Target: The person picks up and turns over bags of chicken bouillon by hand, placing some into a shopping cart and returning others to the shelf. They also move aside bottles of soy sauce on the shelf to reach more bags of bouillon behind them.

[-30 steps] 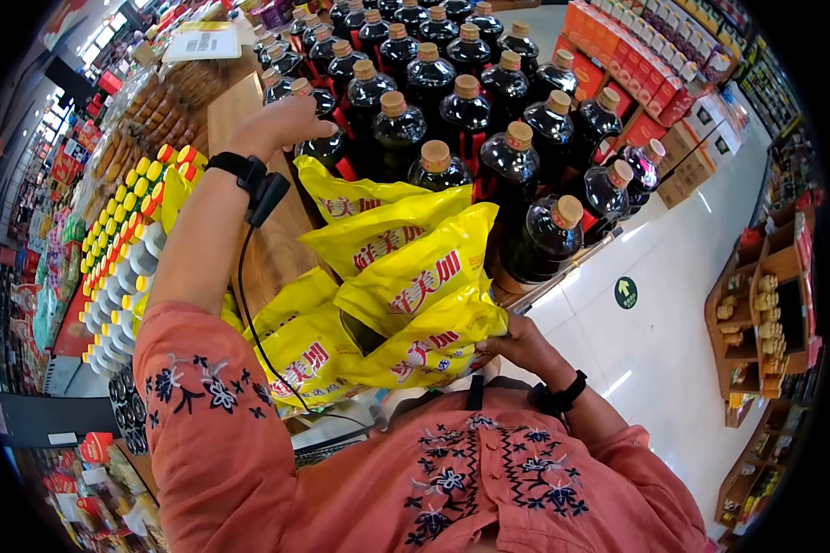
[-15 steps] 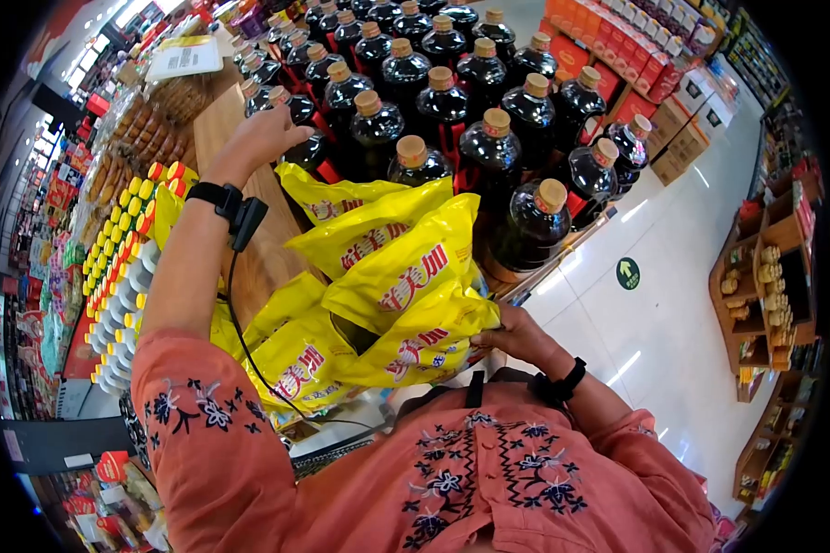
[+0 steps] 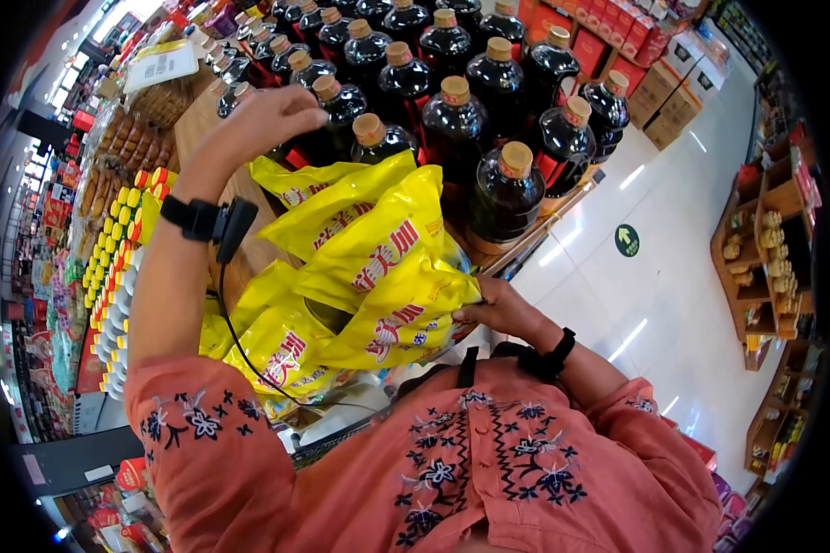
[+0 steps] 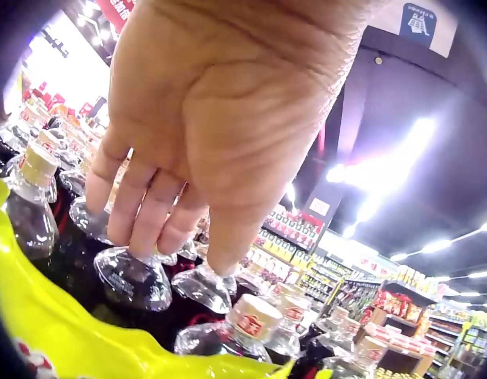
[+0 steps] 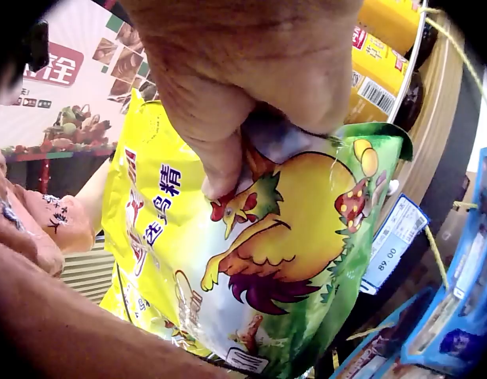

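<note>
My left hand [image 3: 267, 124] reaches over the front rows of dark-liquid bottles [image 3: 507, 198] with wooden-coloured caps. In the left wrist view its fingers [image 4: 133, 209] hang down loosely over the bottle tops and hide some caps; nothing shows in its grip. My right hand [image 3: 507, 309] grips the side edge of the frontmost yellow bag of chicken bouillon [image 3: 392, 318]. In the right wrist view a digit presses the bag's face [image 5: 291, 229], beside the printed hen. Several more such yellow bags [image 3: 369, 249] stand upright and lean together between the bottles and my body.
A wooden board [image 3: 203, 124] runs along the left of the bottles. Beyond it stand small yellow-capped bottles [image 3: 124, 212] and packaged brown goods [image 3: 138, 138]. Cardboard boxes [image 3: 669, 101] sit on the tiled floor [image 3: 581, 249] at right. A cable [image 3: 235, 341] trails from my left wrist across the bags.
The view has swung, so bottles and bags sit further left and lower bottles look nearer. Against the bottles, my left hand has shifted rightward. My right hand keeps its grip on the bag.
</note>
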Demonstrator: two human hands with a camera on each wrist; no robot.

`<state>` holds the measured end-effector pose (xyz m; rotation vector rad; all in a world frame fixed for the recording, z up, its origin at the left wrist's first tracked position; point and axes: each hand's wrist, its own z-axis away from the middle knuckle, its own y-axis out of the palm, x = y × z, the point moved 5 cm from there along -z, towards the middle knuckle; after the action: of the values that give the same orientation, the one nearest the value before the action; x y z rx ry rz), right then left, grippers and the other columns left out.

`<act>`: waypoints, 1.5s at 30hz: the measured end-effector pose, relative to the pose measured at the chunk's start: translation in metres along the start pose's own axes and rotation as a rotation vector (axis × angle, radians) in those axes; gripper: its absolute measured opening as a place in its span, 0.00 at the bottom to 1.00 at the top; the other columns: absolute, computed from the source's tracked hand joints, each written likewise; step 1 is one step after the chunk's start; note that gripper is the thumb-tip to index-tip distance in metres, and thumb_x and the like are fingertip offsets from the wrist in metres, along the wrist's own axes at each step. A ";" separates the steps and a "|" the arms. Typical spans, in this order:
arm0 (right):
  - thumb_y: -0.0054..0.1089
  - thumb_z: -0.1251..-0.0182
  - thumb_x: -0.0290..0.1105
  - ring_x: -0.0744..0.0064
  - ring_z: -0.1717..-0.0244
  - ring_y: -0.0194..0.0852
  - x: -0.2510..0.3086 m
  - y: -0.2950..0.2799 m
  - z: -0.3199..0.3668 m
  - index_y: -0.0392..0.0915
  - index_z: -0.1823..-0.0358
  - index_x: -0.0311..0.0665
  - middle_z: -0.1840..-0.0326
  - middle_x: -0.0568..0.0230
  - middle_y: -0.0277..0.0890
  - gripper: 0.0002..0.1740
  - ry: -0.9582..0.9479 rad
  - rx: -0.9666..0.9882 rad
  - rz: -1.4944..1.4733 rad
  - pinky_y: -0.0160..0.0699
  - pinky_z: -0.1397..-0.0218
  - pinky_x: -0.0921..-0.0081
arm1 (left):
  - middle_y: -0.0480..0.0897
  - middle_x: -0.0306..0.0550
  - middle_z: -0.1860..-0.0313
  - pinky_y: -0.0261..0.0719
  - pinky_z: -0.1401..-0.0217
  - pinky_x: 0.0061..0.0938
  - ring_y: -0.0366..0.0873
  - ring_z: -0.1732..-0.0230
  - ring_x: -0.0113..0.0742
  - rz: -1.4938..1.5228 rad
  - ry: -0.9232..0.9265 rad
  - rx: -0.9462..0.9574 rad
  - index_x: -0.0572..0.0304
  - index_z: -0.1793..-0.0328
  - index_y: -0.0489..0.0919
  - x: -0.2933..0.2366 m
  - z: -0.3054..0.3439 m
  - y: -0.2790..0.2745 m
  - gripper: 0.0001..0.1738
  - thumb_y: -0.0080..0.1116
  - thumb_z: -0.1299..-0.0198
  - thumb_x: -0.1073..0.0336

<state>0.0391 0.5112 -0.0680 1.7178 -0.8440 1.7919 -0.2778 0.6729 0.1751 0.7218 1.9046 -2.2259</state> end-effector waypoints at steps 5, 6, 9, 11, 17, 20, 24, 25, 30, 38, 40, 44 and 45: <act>0.72 0.35 0.31 0.76 0.54 0.81 -0.002 0.000 0.000 0.79 0.45 0.33 0.56 0.64 0.83 0.19 0.038 0.016 -0.066 0.80 0.48 0.73 | 0.87 0.50 0.51 0.80 0.46 0.35 0.84 0.48 0.43 -0.062 0.010 0.145 0.63 0.40 0.80 -0.010 0.035 0.029 0.23 0.63 0.32 0.54; 0.72 0.35 0.31 0.76 0.54 0.81 -0.001 0.000 0.000 0.79 0.45 0.33 0.56 0.64 0.84 0.19 0.054 0.013 -0.054 0.80 0.47 0.73 | 0.87 0.50 0.52 0.80 0.46 0.35 0.84 0.50 0.44 -0.092 0.041 0.141 0.63 0.41 0.80 -0.010 0.039 0.033 0.22 0.62 0.32 0.55; 0.71 0.35 0.30 0.78 0.53 0.80 0.003 0.000 0.000 0.79 0.45 0.32 0.55 0.65 0.84 0.19 0.084 0.031 -0.089 0.80 0.47 0.74 | 0.86 0.55 0.53 0.80 0.49 0.38 0.83 0.51 0.53 -0.178 0.049 0.141 0.61 0.42 0.79 -0.012 0.054 0.042 0.17 0.60 0.32 0.61; 0.71 0.34 0.30 0.79 0.53 0.80 0.003 0.000 0.000 0.79 0.45 0.32 0.55 0.66 0.84 0.19 0.094 0.044 -0.123 0.80 0.47 0.75 | 0.85 0.56 0.54 0.80 0.51 0.40 0.82 0.52 0.57 -0.247 0.121 0.060 0.60 0.44 0.79 -0.017 0.062 0.044 0.15 0.59 0.32 0.61; 0.71 0.34 0.30 0.78 0.53 0.80 0.000 -0.002 0.000 0.79 0.44 0.32 0.55 0.66 0.84 0.20 0.073 0.043 -0.096 0.80 0.46 0.75 | 0.82 0.60 0.61 0.76 0.55 0.45 0.80 0.55 0.63 -0.334 0.104 0.021 0.62 0.51 0.77 -0.002 0.063 0.046 0.10 0.58 0.31 0.63; 0.71 0.35 0.30 0.78 0.52 0.80 -0.004 0.001 0.000 0.79 0.43 0.32 0.54 0.65 0.84 0.21 0.086 0.050 -0.146 0.79 0.46 0.74 | 0.81 0.62 0.61 0.76 0.55 0.45 0.80 0.56 0.64 -0.352 0.043 -0.040 0.64 0.53 0.77 0.016 0.065 0.034 0.10 0.58 0.31 0.64; 0.71 0.35 0.30 0.77 0.52 0.80 -0.005 -0.001 -0.001 0.79 0.42 0.33 0.54 0.63 0.83 0.21 0.089 0.054 -0.120 0.79 0.45 0.74 | 0.81 0.64 0.62 0.76 0.55 0.46 0.79 0.56 0.65 -0.393 0.004 -0.081 0.64 0.55 0.76 0.023 0.068 0.026 0.10 0.58 0.31 0.63; 0.71 0.35 0.31 0.76 0.52 0.80 -0.006 -0.001 -0.001 0.79 0.42 0.33 0.53 0.63 0.83 0.21 0.089 0.058 -0.119 0.79 0.45 0.73 | 0.81 0.64 0.62 0.76 0.55 0.47 0.79 0.56 0.65 -0.411 0.006 -0.073 0.64 0.55 0.76 0.021 0.068 0.025 0.10 0.58 0.31 0.63; 0.72 0.35 0.31 0.76 0.50 0.79 -0.003 -0.002 -0.002 0.79 0.43 0.33 0.53 0.63 0.82 0.21 0.096 0.053 -0.091 0.78 0.43 0.73 | 0.81 0.64 0.63 0.75 0.56 0.49 0.78 0.56 0.66 -0.511 -0.024 -0.014 0.63 0.56 0.76 0.008 0.069 0.028 0.11 0.59 0.32 0.62; 0.70 0.34 0.28 0.79 0.47 0.77 -0.013 0.000 -0.003 0.78 0.41 0.32 0.50 0.67 0.82 0.21 0.144 0.096 -0.161 0.77 0.40 0.75 | 0.79 0.62 0.65 0.73 0.57 0.49 0.77 0.57 0.65 -0.500 0.127 -0.085 0.62 0.56 0.75 0.037 0.044 0.023 0.11 0.58 0.31 0.62; 0.68 0.32 0.26 0.81 0.45 0.76 -0.006 0.000 -0.003 0.76 0.38 0.32 0.45 0.70 0.82 0.22 0.194 0.127 -0.196 0.76 0.38 0.76 | 0.80 0.61 0.64 0.73 0.57 0.47 0.77 0.57 0.64 -0.445 0.105 -0.114 0.63 0.56 0.75 0.039 0.046 0.020 0.11 0.58 0.31 0.62; 0.69 0.33 0.26 0.82 0.45 0.76 -0.002 -0.001 -0.005 0.77 0.38 0.32 0.46 0.71 0.82 0.22 0.168 0.126 -0.149 0.76 0.38 0.76 | 0.83 0.57 0.60 0.75 0.56 0.45 0.80 0.55 0.60 -0.400 0.340 -0.237 0.61 0.53 0.79 0.053 0.048 0.037 0.11 0.59 0.32 0.61; 0.69 0.33 0.27 0.82 0.46 0.76 -0.002 -0.001 -0.006 0.77 0.39 0.32 0.46 0.71 0.82 0.22 0.163 0.123 -0.140 0.76 0.38 0.76 | 0.83 0.57 0.60 0.76 0.56 0.44 0.80 0.55 0.60 -0.381 0.253 -0.155 0.61 0.53 0.79 0.043 0.049 0.036 0.11 0.60 0.32 0.61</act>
<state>0.0360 0.5160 -0.0697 1.6356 -0.5421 1.8913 -0.3144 0.6282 0.1288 0.6928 2.4916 -2.2396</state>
